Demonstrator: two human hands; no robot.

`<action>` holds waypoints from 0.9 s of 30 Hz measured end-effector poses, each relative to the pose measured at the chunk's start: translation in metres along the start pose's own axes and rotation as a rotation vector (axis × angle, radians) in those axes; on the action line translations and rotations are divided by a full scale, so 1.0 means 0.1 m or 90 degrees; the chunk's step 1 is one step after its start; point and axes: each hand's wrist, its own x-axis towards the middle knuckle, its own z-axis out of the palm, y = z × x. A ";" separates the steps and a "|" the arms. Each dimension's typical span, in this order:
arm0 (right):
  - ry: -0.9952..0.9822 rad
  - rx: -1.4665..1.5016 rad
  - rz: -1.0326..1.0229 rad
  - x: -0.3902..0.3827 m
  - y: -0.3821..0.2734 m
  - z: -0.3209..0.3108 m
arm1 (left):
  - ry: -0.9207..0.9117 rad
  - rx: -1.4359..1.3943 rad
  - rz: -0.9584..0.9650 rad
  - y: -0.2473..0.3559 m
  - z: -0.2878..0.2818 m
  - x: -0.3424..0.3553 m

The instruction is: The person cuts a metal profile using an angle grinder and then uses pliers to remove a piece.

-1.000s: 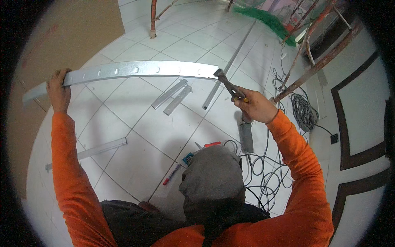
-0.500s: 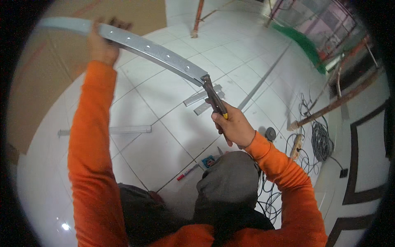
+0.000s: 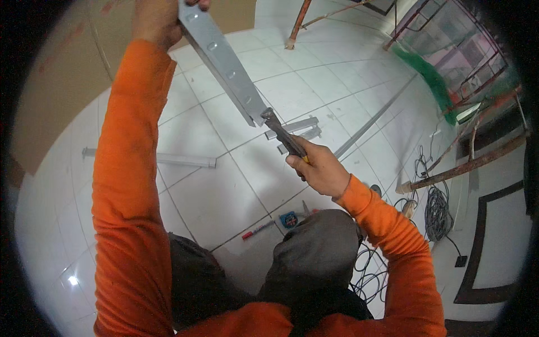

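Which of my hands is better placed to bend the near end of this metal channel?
Probably your right hand: it grips the pliers, whose head is at that end. Your left hand grips the metal channel farther up, better for steadying.

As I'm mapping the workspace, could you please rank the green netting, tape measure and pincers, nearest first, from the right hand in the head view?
1. Pincers: in the right hand.
2. Tape measure: floor, below and left.
3. Green netting: far upper right.
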 end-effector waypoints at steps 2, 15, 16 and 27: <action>-0.013 -0.030 -0.021 0.04 0.04 -0.01 | -0.013 0.012 0.013 0.05 0.21 -0.17; -0.236 -0.152 0.231 0.11 -0.59 -0.68 | -0.317 0.159 0.289 -0.28 1.15 -0.95; -0.236 -0.154 0.230 0.16 -0.57 -0.70 | -0.331 0.175 0.316 -0.27 1.12 -0.95; -0.066 0.106 -0.146 0.24 0.53 0.05 | -0.053 0.106 0.154 0.32 0.45 -0.24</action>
